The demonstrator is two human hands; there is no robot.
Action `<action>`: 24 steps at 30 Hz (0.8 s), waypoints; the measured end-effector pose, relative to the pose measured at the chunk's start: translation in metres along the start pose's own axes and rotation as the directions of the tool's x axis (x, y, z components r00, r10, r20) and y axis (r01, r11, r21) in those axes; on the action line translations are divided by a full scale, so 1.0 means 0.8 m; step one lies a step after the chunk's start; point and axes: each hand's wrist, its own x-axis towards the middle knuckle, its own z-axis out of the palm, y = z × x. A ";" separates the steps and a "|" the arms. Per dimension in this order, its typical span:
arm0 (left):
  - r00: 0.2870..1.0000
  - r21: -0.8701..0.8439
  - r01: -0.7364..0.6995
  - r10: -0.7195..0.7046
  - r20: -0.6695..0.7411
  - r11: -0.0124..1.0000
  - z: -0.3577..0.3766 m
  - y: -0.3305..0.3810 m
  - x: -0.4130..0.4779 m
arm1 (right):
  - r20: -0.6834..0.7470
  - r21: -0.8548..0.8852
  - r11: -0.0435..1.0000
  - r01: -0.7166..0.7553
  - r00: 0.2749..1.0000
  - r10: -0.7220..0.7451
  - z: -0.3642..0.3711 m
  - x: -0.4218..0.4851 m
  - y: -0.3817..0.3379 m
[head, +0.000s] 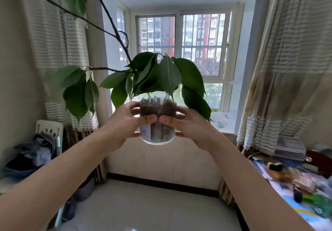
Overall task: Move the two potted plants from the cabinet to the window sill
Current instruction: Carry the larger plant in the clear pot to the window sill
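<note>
the potted plant is held in mid-air at chest height, in front of the window sill and not yet over it. the pot is a clear plastic tub packed with dark soil. judged moderately heavy for its size, with smooth, possibly slippery walls that may flex under squeeze. long woody stems reach up and to the left with drooping leaves, so the load is likely top-heavy and the foliage prone to snagging the curtain. best hold: around the tub walls, low and on both sides. the left hand wraps the left wall, the right hand the right wall, both closed on the pot, thumbs nearly meeting across its near face. both forearms are extended forward, the pot upright. a second plant is not identified in view.
</note>
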 end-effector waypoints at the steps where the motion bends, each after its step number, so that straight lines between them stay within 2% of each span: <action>1: 1.000 0.005 -0.009 0.009 -0.007 1.000 0.003 -0.003 0.025 | 0.008 0.007 1.000 0.008 1.000 -0.008 -0.009 0.025 0.007; 12: 0.998 -0.042 -0.049 0.047 -0.039 0.998 -0.024 -0.048 0.225 | 0.030 0.026 0.999 0.034 0.999 -0.035 -0.035 0.235 0.060; 19: 0.998 -0.073 -0.063 0.063 0.000 0.995 -0.076 -0.090 0.367 | -0.024 -0.002 1.000 0.009 1.000 -0.009 -0.013 0.365 0.086; 24: 0.992 -0.091 -0.089 0.096 0.079 0.992 -0.102 -0.107 0.465 | -0.085 -0.007 0.999 0.032 0.996 -0.033 -0.012 0.458 0.103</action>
